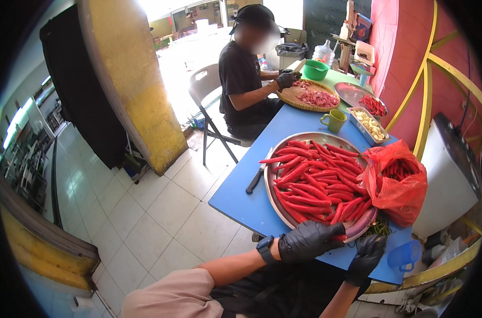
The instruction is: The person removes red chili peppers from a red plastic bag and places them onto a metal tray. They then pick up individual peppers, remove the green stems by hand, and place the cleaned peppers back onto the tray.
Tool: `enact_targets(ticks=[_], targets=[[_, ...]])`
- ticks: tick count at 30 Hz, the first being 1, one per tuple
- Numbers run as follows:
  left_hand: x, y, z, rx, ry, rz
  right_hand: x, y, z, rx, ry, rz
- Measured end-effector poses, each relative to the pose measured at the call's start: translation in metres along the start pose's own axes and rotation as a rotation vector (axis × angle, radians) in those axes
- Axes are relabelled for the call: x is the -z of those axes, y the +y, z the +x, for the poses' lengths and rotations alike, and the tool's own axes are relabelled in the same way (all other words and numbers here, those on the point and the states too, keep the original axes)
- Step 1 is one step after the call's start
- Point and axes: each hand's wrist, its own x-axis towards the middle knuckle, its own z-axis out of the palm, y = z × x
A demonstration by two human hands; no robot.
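My left hand (pixel 312 241), in a black glove with a dark watch at the wrist, is at the near rim of a round metal tray (pixel 269 190). A red chili (pixel 338 237) shows between its fingers, mostly covered by the glove. Long red chilies (pixel 316 179) are heaped over the tray. My right hand (pixel 367 257), also gloved in black, is at the table's near edge with its fingers curled; whether they pinch anything is unclear. Just beyond it lies a small pile of green chili stems (pixel 379 227). A red plastic bag (pixel 404 194) holding more chilies leans over the tray's right rim.
A black-handled knife (pixel 255 181) lies left of the tray on the blue table (pixel 235 187). Near the right corner stands a blue plastic mug (pixel 404 255). Farther back are a green mug (pixel 335 120), a metal container (pixel 370 127) and a co-worker (pixel 245 79) at a woven tray (pixel 292 101).
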Motion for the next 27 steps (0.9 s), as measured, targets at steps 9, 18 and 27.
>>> enact_targets(ticks=[9, 18, 27], targets=[[0.029, -0.053, 0.044, -0.219, 0.372, 0.223, 0.011, -0.003, 0.062, 0.554, 0.068, -1.091], [0.043, -0.120, 0.090, -0.122, 0.364, 0.486, 0.012, 0.022, 0.048, 0.567, 0.159, -1.001], [0.065, -0.145, 0.177, -0.153, 0.305, 0.489, 0.006, 0.020, 0.039, 0.475, 0.237, -1.029]])
